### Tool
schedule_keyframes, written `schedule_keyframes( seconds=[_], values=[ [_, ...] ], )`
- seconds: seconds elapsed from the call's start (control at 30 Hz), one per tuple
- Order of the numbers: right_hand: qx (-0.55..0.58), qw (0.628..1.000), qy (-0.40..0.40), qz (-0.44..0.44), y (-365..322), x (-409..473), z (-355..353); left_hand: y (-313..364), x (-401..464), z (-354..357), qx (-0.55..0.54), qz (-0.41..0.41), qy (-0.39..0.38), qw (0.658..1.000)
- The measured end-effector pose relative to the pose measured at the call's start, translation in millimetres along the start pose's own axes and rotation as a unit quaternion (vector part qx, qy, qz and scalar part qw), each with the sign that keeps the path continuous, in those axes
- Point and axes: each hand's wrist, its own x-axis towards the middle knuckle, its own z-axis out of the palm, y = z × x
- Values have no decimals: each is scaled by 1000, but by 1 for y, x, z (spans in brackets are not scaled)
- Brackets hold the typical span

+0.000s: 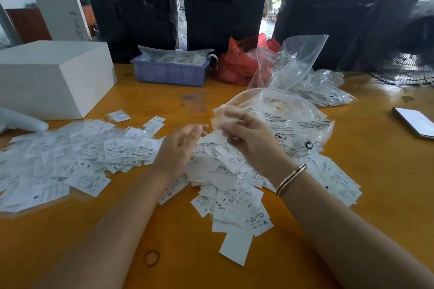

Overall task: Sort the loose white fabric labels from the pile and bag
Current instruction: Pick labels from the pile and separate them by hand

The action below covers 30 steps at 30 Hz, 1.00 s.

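Labels (225, 185) lie in a loose white heap on the orange table (352, 195), spilling toward six o'clock, where one blank piece sits a little apart from the rest. A second spread of labels in small clear sleeves (70, 159) fans out at nine o'clock, some showing XS, S, L and XL marks. The clear printed bag (293, 124) lies crumpled just beyond the heap at one o'clock, its mouth turned toward the hands.

The right hand (246, 138), with a thin bangle (291, 179) at the wrist, hovers over the heap with its fingers (225, 122) curled, pinching what looks like the bag's edge or a label; motion blur makes it hard to say which. The left hand (180, 148) is over the heap's near edge at the centre, its fingers loosely bent and holding nothing that I can see.

Further back at twelve o'clock stands a lilac tray (169, 73) with packets in it, beside a red bag (237, 63) and another clear bag (305, 73) of labels. A white box (47, 77) sits at ten o'clock, a phone (415, 124) at three o'clock, and a fan (404, 65) at two o'clock.
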Motion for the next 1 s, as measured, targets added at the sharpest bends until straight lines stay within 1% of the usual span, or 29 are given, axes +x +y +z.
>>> schedule_keyframes(
  seconds=[0.07,0.1,0.2,0.27,0.3,0.37,0.4,0.43,0.47,0.53,0.57,0.63,0.67,0.7,0.73,0.77,0.87,0.9,0.97,1.0],
  values=[
    [-44,999,-19,14,14,-6,5,0,0,1,-18,-25,-41,999],
    [-66,997,-22,14,18,-6,6,0,1,3,-29,-30,-49,998],
    [-126,992,-28,3,24,-6,5,-2,6,6,-72,-30,-39,996],
    [-176,984,-27,-7,26,-6,3,-4,8,7,-69,-32,-37,996],
    [-192,981,-20,-16,26,-6,2,-5,9,6,-63,-38,-32,997],
    [-222,973,23,-56,24,-4,-1,-10,9,4,-45,-50,-12,998],
    [-265,959,50,-87,23,-3,-4,-11,10,3,-36,-55,4,998],
    [-340,930,67,-124,22,-3,-7,-13,10,2,-27,-58,23,998],
    [-438,883,62,-159,20,-4,-11,-14,10,1,-18,-59,39,997],
    [-616,761,-3,-202,20,-7,-16,-14,11,1,-8,-59,51,997],
    [-669,714,-37,-201,21,-8,-17,-13,11,1,-10,-58,52,997],
    [-739,651,-64,-161,22,-9,-17,-14,12,2,-23,-51,57,997],
    [-763,627,-66,-142,21,-9,-17,-14,12,3,-28,-48,61,997],
    [-778,612,-67,-129,20,-10,-18,-15,11,3,-33,-47,65,996],
    [-781,609,-71,-122,19,-11,-18,-15,11,3,-40,-46,66,996],
    [-772,620,-74,-120,18,-12,-18,-16,11,3,-49,-44,66,996],
    [-727,672,-72,-119,13,-16,-21,-16,10,3,-57,-36,55,996],
    [-724,676,-76,-116,12,-16,-22,-16,10,3,-56,-34,53,996],
    [-728,672,-81,-112,11,-16,-23,-15,10,3,-52,-30,56,997],
    [-721,679,-70,-120,11,-16,-23,-15,10,3,-51,-27,57,997]
  ],
)
